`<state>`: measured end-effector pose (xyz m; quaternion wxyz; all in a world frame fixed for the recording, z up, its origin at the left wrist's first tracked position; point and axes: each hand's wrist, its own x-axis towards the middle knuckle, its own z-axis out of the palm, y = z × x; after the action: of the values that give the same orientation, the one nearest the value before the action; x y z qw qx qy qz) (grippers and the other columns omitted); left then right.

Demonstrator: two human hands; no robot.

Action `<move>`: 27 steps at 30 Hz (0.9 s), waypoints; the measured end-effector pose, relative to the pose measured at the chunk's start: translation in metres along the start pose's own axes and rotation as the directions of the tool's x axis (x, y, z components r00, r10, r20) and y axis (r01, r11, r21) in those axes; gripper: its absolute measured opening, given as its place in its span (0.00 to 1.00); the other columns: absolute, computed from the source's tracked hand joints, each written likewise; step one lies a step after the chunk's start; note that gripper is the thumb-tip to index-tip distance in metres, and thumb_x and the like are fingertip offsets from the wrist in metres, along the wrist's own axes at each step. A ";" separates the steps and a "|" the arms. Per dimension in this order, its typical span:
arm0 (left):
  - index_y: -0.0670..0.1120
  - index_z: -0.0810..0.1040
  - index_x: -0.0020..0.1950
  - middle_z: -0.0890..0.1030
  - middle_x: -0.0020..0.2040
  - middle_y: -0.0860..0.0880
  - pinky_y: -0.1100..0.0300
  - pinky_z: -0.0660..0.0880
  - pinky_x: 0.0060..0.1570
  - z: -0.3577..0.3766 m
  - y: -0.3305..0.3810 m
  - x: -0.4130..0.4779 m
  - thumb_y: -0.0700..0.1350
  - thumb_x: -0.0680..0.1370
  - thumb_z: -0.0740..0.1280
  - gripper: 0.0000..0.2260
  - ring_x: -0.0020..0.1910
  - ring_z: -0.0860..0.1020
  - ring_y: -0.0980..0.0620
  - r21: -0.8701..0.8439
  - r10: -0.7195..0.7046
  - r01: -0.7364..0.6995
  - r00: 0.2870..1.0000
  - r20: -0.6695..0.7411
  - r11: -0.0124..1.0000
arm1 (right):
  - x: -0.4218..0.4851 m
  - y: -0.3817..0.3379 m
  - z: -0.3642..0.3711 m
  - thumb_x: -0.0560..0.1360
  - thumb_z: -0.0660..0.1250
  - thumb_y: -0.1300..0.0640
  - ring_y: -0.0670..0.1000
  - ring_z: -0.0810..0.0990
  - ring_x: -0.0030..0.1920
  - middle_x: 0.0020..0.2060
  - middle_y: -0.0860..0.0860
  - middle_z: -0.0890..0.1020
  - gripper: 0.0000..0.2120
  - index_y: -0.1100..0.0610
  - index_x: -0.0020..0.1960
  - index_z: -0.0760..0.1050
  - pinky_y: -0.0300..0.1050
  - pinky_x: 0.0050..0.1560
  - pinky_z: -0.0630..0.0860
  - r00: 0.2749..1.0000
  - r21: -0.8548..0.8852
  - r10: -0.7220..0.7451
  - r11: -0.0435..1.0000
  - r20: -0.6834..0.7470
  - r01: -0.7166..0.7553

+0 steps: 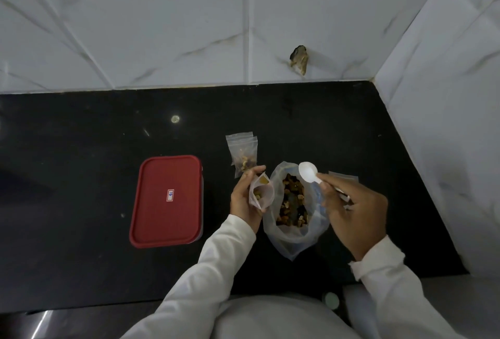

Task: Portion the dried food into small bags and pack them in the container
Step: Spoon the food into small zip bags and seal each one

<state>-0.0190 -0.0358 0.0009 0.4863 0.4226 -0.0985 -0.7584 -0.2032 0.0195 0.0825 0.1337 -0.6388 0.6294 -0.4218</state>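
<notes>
White sleeves (pixel 205 268) reach in from the bottom of the view over the dark bench (pixel 81 133). The left grip (pixel 242 199) curls round a small bag (pixel 262 192), holding it upright with its mouth open and a few pieces in the bottom. The right grip (pixel 354 211) pinches the handle of a white spoon (pixel 308 171). Its bowl looks empty and hovers over the far rim of the big bag (pixel 295 233) of dried food (pixel 292 200).

That big bag lies open on the bench between the two grips, just beside the small one. The small bag is thin film, light and floppy. It would likely fold shut unless held by its sides near the mouth, which is where the fingers have it. The dried pieces look light and loose — apt to roll off so shallow a spoon.

Filled small bags (pixel 242 153) lie just beyond the left grip. The container (pixel 166 200), red lid on, sits further left, apart from that grip.
</notes>
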 end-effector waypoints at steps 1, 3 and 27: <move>0.46 0.82 0.56 0.76 0.45 0.46 0.57 0.76 0.41 -0.001 0.001 0.000 0.50 0.77 0.66 0.12 0.42 0.76 0.49 -0.005 -0.001 0.001 1.000 -0.004 1.000 | -0.002 0.005 0.001 0.75 0.70 0.62 0.41 0.82 0.38 0.39 0.49 0.84 0.07 0.60 0.51 0.82 0.36 0.38 0.79 1.000 -0.008 0.003 1.000 0.009 -0.003; 0.45 0.80 0.60 0.76 0.42 0.47 0.61 0.74 0.30 -0.001 0.003 0.001 0.50 0.78 0.65 0.14 0.35 0.76 0.52 -0.027 -0.008 0.007 1.000 -0.026 1.000 | -0.006 0.012 0.004 0.75 0.70 0.61 0.40 0.81 0.38 0.39 0.47 0.83 0.07 0.57 0.52 0.82 0.32 0.40 0.78 0.999 -0.017 0.003 1.000 0.040 -0.002; 0.47 0.81 0.57 0.78 0.34 0.49 0.63 0.65 0.23 -0.007 -0.032 0.001 0.56 0.80 0.62 0.16 0.26 0.72 0.54 -0.089 -0.165 0.146 0.951 -0.261 0.985 | -0.026 0.060 0.051 0.78 0.65 0.58 0.49 0.80 0.43 0.43 0.50 0.85 0.09 0.54 0.49 0.84 0.42 0.52 0.75 0.773 -0.266 0.346 0.935 0.532 -0.235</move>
<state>-0.0348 -0.0184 -0.0224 0.4481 0.5105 0.0279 -0.7334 -0.2052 0.0143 -0.0001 0.3202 -0.6395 0.6876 -0.1250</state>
